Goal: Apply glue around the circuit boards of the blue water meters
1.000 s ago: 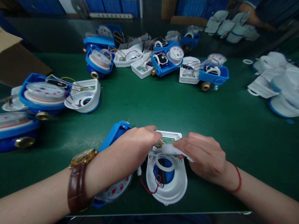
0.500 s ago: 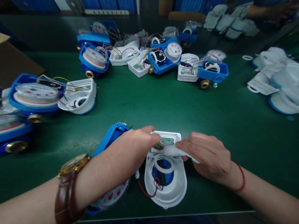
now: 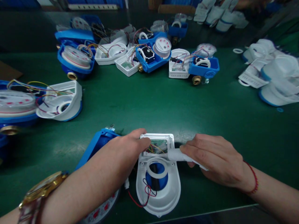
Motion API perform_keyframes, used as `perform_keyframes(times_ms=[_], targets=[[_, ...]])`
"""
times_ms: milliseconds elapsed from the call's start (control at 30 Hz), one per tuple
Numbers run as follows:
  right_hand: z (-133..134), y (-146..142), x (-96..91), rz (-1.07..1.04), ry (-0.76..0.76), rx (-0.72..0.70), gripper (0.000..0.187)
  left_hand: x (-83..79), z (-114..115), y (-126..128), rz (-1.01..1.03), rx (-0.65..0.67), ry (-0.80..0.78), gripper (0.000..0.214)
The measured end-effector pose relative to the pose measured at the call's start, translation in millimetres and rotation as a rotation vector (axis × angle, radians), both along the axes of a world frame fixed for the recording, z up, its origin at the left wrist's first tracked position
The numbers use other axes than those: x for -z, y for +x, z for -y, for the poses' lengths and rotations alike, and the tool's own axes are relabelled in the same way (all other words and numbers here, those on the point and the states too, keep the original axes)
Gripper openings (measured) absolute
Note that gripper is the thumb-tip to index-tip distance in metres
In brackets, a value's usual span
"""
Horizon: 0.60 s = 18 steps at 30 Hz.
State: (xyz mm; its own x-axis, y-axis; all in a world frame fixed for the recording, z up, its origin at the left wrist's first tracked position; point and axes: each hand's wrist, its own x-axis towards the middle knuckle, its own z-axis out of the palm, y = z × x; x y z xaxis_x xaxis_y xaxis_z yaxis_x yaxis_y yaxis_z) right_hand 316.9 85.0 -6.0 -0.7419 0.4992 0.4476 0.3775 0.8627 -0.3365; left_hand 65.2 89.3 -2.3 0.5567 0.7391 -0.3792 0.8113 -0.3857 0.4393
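A white plastic meter cover lies inside up near the table's front edge. Inside it are a green circuit board, thin coloured wires, and a white ring over a round opening. My left hand grips the cover's upper left edge, thumb on the rim. In my right hand is a white squeeze tube, its narrow nozzle pointing left across the cover below the board. Partly hidden under my left forearm is a blue water meter body with a dial.
Several blue water meters with wired white covers stand along the back. Another opened white cover sits to the left beside a meter. White covers are heaped at the right. Part of another person's arm shows at the far back.
The tube has drawn back to the right with my right hand, and its nozzle now shows lying across the cover. My left hand keeps its grip. The whole view has shifted somewhat.
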Motion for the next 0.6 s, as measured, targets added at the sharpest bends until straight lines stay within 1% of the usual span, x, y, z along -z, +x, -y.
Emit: perform_keyframes(times_ms=[367,433,533,600], targets=[[-4.3,6.0,-6.8,0.046,0.012,-0.032,0.013,-1.1,3.4,-2.4,-0.090,0.006,-0.044,0.033],[-5.4,6.3,-9.0,0.068,0.022,-0.043,0.014,-2.5,3.1,-1.4,-0.072,0.024,-0.024,0.032],[-10.0,4.9,-12.1,0.113,0.031,-0.061,0.015,-6.8,2.8,0.7,0.035,0.044,0.061,0.029],[-15.4,2.8,-13.6,0.124,-0.001,-0.075,0.017,-10.8,4.0,1.6,0.074,0.060,0.104,0.028]])
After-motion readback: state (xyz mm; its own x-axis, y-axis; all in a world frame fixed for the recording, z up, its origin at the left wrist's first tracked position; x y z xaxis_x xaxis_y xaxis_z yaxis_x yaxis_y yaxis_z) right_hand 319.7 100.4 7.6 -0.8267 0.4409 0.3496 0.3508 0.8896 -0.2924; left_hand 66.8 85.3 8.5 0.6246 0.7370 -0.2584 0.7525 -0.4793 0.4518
